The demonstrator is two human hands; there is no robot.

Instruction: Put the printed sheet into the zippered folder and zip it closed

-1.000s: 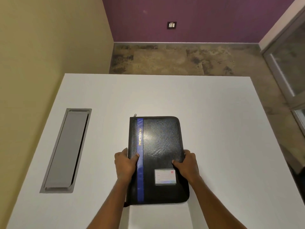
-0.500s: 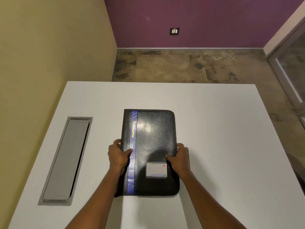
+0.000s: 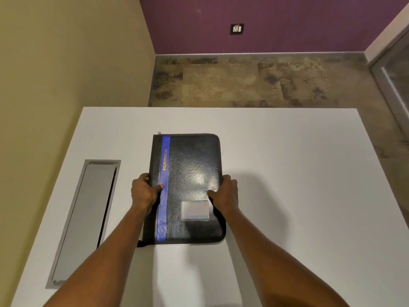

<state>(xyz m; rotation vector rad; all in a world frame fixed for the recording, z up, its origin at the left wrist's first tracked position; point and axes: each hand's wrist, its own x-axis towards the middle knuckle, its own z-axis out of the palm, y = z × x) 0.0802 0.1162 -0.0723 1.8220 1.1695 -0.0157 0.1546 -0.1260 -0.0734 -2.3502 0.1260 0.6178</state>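
I see the black zippered folder [image 3: 190, 187] lying closed and flat on the white table [image 3: 287, 173], roughly centre, long axis running away from me. Blue stripe [image 3: 163, 191] runs down the cover near the left edge, with "PORTFOLIO" in yellow letters [image 3: 165, 159] on it. Clear card pocket [image 3: 195, 209] sits on the cover toward the near right corner, pale card inside, text too small to read.

Left hand [image 3: 143, 193] clamps the folder's left edge at about mid-length: thumb on top of the cover touching the blue stripe, fingers curled around the side. Right hand [image 3: 225, 194] grips the right edge the same way: thumb lying on the cover just above the card pocket, fingers wrapped over the edge. Both forearms come in from the bottom of the frame.

Small metal zipper pull [image 3: 159, 132] sticks out at the far left corner. A short dark tab [image 3: 139, 243] pokes out at the near left corner; can't tell what it is.

Printed sheet: not visible from here, can't tell where it is.

Grey recessed cable hatch [image 3: 88, 218] sits in the table well left of the folder, lid shut. Purple wall at the back carries a wall socket [image 3: 237, 29].
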